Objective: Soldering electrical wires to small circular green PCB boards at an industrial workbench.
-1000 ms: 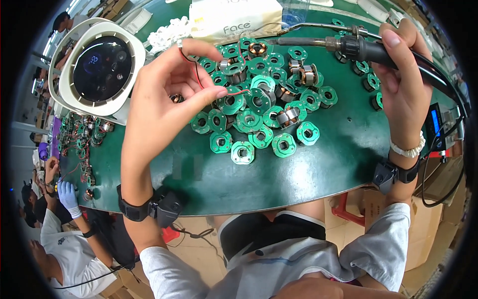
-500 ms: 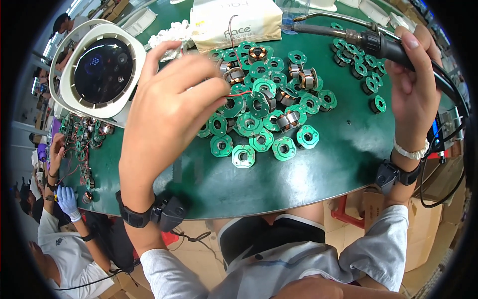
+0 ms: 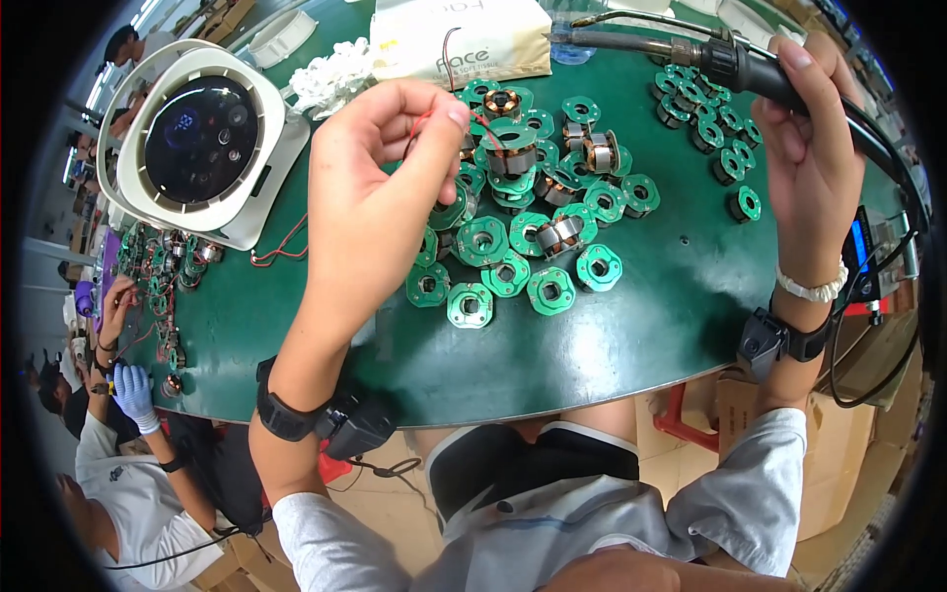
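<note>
We are working over the green table (image 3: pixel 641 316), which is taking up most of the view. To the left of the pile of coils, a white lamp (image 3: pixel 202 138) with a dark round face is sitting on the table, and beyond the pile a tan box (image 3: pixel 464 39) is lying flat. The pile of coils (image 3: pixel 538 212), green rings with copper windings, is lying near the table's middle, with a smaller cluster (image 3: pixel 705 109) sitting to its right.

Our left hand (image 3: pixel 380 178) is hovering above the left edge of the pile, thumb and fingertips pressed together and pinching a thin red wire (image 3: pixel 483 116) that is running toward a coil at the far side of the pile. Whether that wire is fixed to the coil, we cannot tell.

Our right hand (image 3: pixel 809 158) is hanging to the right of the pile, fingers wrapped around the black handle of a soldering iron (image 3: pixel 691 54); its metal tip is pointing left, beyond the pile and just beside the box.

Far left of the pile, at the table's edge, another person's hand in a blue glove (image 3: pixel 133 390) is working among more parts.
</note>
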The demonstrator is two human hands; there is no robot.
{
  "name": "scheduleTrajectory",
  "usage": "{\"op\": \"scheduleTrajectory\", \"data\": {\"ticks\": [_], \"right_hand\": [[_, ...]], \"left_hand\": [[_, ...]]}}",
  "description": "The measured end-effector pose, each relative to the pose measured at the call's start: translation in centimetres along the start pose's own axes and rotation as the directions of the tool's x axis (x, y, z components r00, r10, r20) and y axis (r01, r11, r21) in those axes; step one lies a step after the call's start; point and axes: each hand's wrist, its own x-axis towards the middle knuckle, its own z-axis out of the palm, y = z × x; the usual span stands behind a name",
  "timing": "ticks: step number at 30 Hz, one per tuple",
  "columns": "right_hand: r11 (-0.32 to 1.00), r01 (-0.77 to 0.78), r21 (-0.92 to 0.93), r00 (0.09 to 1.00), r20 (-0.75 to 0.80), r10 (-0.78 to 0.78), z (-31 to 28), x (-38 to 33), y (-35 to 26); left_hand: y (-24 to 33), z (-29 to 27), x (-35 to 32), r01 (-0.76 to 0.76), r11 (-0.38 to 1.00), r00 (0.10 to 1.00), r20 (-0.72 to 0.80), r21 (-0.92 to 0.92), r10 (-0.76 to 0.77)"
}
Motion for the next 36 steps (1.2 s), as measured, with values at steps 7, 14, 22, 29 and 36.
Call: {"op": "scheduleTrajectory", "data": {"ticks": [7, 14, 22, 29, 36], "right_hand": [[0.989, -0.027, -0.143, 0.997, 0.067, 0.037, 2.0, -1.0, 0.1], [0.935, 0.018, -0.355, 0.995, 0.096, 0.017, 5.0, -3.3, -0.4], [0.932, 0.068, -0.355, 0.974, 0.228, 0.016, 5.2, -4.0, -0.3], [0.916, 0.066, -0.395, 0.975, 0.221, 0.025, 5.7, -4.4, -0.4], [0.906, 0.092, -0.414, 0.969, 0.248, 0.015, 5.5, -4.5, -0.2]], "left_hand": [[0.5, -1.4, -0.7, 0.068, 0.974, 0.997, 0.026, 0.216, -0.076], [0.5, -1.7, -1.3, 0.027, 0.949, 0.994, 0.088, 0.313, -0.057], [0.2, -1.6, -1.4, -0.001, 0.971, 0.996, 0.091, 0.238, -0.022], [0.7, -2.1, -1.6, 0.082, 0.964, 0.983, 0.141, 0.255, -0.121], [0.3, -2.2, -1.7, 0.037, 0.964, 0.987, 0.144, 0.265, -0.078]]}}
